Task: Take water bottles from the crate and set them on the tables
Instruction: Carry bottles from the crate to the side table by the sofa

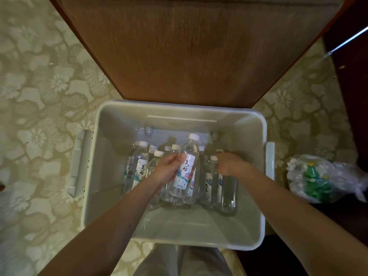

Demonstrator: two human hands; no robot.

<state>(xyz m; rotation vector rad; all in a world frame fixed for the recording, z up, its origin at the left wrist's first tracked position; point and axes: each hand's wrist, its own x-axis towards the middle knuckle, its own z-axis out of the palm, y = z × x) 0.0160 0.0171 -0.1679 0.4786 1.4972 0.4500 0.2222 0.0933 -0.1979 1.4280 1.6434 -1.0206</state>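
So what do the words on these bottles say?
"美好": label of the water bottle held in the left hand.
"美好": label of the leftmost bottle in the crate.
Labels on the right-side bottles by the right hand: blurred, unreadable.
Small print: too small.

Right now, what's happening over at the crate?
A person reaches both hands into the grey crate. The left hand grips one water bottle, raised above the others. The right hand curls over the top of a standing bottle. Several more bottles stand inside.
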